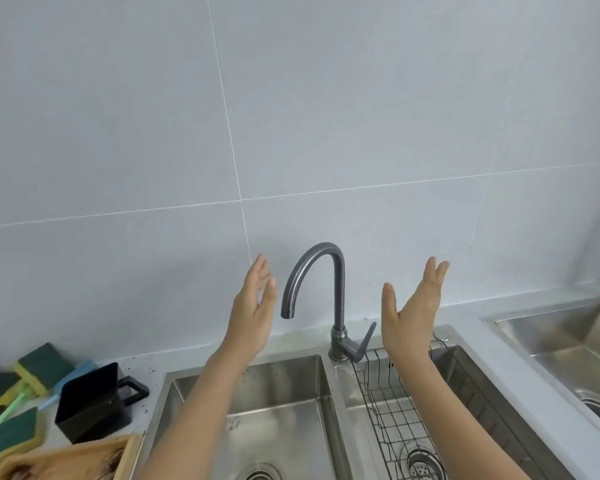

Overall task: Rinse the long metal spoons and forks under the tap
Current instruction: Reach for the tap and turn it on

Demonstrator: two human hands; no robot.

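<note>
Head view: both hands are hovering spread and holding nothing, left hand [253, 306] at 9 o'clock of the tap [321, 296], right hand [413, 310] at 3 o'clock. No water is running; no spoons or forks are showing. Judged stage: not begun. Next move likely calls for lifting the lever [364, 342] and fetching cutlery. The tap is looking dull grey, arched over the left basin [284, 382].

Pale grey tiled wall [326, 116] rises behind a light countertop [499, 368] holding steel sinks [274, 393], under soft even light.
</note>
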